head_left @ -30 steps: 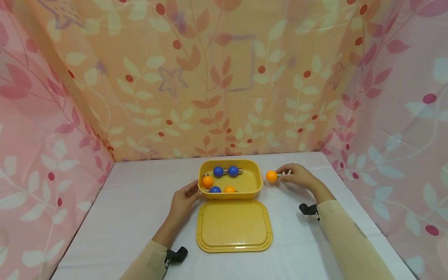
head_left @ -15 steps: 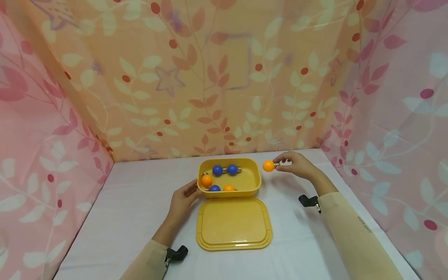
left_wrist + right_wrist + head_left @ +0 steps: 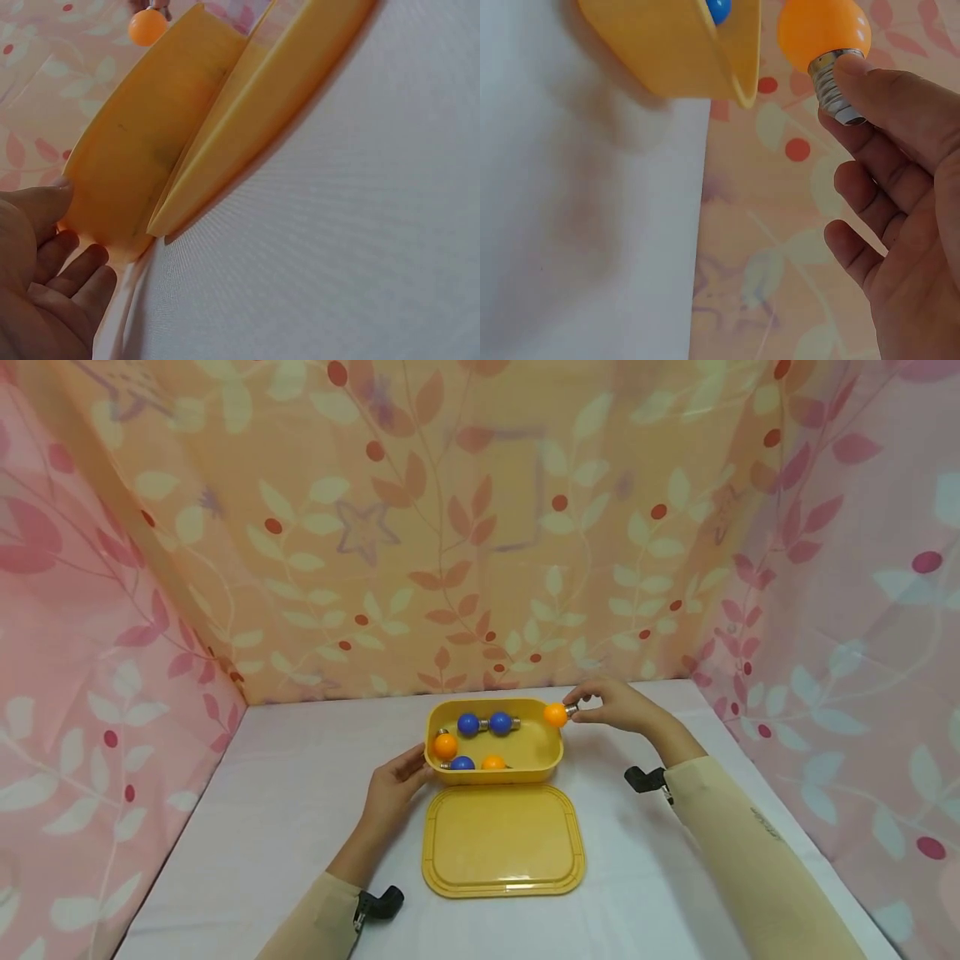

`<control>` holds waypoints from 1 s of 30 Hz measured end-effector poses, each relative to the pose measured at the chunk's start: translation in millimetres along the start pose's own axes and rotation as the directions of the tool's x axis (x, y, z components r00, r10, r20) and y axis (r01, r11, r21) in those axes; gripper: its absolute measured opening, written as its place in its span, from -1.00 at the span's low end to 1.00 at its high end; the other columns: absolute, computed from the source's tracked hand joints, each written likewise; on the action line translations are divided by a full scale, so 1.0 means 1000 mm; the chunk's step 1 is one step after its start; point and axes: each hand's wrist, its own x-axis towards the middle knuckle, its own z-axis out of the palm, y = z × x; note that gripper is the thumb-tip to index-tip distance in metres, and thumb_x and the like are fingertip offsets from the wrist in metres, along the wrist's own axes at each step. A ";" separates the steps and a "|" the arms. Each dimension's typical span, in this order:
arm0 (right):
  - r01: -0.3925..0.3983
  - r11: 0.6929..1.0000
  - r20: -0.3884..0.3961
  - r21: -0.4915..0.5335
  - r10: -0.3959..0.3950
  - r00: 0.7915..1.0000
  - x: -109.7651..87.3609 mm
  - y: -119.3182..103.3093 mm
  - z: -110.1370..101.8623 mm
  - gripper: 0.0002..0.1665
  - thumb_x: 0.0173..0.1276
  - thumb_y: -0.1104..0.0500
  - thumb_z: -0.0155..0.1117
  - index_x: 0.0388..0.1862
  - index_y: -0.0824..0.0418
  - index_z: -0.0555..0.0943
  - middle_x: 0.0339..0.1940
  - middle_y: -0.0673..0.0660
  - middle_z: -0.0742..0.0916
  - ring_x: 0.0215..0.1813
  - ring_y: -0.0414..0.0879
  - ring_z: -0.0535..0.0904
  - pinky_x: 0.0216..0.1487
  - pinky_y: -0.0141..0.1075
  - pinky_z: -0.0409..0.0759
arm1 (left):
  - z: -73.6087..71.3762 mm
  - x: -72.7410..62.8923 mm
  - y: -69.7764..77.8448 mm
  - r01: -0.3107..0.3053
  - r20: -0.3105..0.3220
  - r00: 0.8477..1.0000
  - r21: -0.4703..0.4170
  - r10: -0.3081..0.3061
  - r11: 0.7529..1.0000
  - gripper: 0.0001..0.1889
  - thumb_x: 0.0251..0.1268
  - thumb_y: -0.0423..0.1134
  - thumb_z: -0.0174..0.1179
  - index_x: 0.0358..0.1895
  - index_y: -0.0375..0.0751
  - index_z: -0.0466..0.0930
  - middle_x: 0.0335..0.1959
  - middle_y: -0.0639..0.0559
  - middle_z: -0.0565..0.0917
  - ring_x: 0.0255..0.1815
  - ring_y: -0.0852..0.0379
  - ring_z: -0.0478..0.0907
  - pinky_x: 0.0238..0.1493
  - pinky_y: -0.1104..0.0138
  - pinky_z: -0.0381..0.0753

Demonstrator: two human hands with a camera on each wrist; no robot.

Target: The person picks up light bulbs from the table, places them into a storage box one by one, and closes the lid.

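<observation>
My right hand [image 3: 621, 706] pinches an orange light bulb [image 3: 556, 715] by its metal screw base, thumb against the fingers. The bulb's round end hangs above the right rim of a yellow box [image 3: 495, 777], apart from it in the right wrist view. At the box's left end, my left hand [image 3: 392, 789] touches the outer wall with relaxed fingers, its thumb [image 3: 49, 199] by the edge. Inside the box lie a blue bulb [image 3: 468, 724], a second blue bulb [image 3: 500, 723], a third blue bulb [image 3: 462, 763], an orange bulb [image 3: 446, 746] and another orange bulb [image 3: 493, 762].
A flat yellow lid [image 3: 502, 841] lies in front of the box on the white table cover [image 3: 277, 793]. Patterned cloth [image 3: 450, 568] hangs behind and at both sides. Each sleeve carries a black wrist mount.
My right hand has lifted the orange bulb and carried it left, from beside the box to above its right rim. The left hand has stayed at the box's left end.
</observation>
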 end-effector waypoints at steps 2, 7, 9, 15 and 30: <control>0.018 0.999 0.014 -0.029 -0.018 1.000 0.005 -0.008 0.000 -0.71 0.28 0.03 0.55 -0.02 -0.05 0.77 -0.01 -0.06 0.77 0.10 0.00 0.58 0.30 0.12 0.51 | 0.000 0.000 0.000 -0.015 -0.002 1.000 0.002 0.015 1.000 -0.42 0.35 -0.18 0.40 0.41 -0.17 0.52 0.33 -0.11 0.62 0.33 -0.01 0.59 0.18 0.45 0.62; 0.055 0.993 0.072 -0.109 -0.047 0.996 0.019 -0.025 0.002 -0.75 0.29 0.08 0.54 -0.04 -0.06 0.78 -0.04 -0.07 0.74 0.06 -0.04 0.55 0.24 -0.01 0.55 | -0.001 0.000 0.003 -0.033 -0.014 0.999 0.021 0.033 0.999 -0.41 0.35 -0.15 0.40 0.41 -0.16 0.52 0.32 -0.11 0.63 0.31 0.00 0.60 0.19 0.45 0.62; 0.066 0.986 0.100 -0.152 -0.051 0.994 0.024 -0.030 0.004 -0.75 0.29 0.08 0.54 -0.05 -0.06 0.79 -0.06 -0.08 0.72 0.05 -0.05 0.54 0.22 -0.06 0.55 | 0.000 -0.001 0.003 -0.025 -0.012 1.000 0.027 0.026 0.999 -0.41 0.35 -0.15 0.39 0.42 -0.16 0.51 0.32 -0.10 0.63 0.31 0.01 0.60 0.19 0.44 0.61; 0.062 0.965 0.156 -0.255 -0.022 0.988 0.037 -0.040 0.007 -0.75 0.29 0.05 0.54 -0.05 -0.06 0.79 -0.10 -0.13 0.74 0.07 -0.03 0.53 0.20 -0.09 0.54 | 0.002 -0.003 0.002 -0.017 -0.004 1.000 0.020 0.017 1.000 -0.41 0.36 -0.14 0.39 0.42 -0.15 0.51 0.32 -0.10 0.63 0.29 0.01 0.62 0.18 0.43 0.63; 0.068 0.950 0.289 -0.303 0.024 0.957 0.073 -0.046 0.038 -0.79 0.28 0.13 0.54 -0.09 0.00 0.81 -0.21 -0.11 0.77 -0.12 -0.11 0.60 0.01 -0.27 0.66 | 0.002 -0.002 0.000 -0.026 0.004 1.000 0.019 0.026 0.999 -0.41 0.36 -0.15 0.39 0.42 -0.13 0.51 0.33 -0.08 0.62 0.31 0.00 0.61 0.19 0.45 0.61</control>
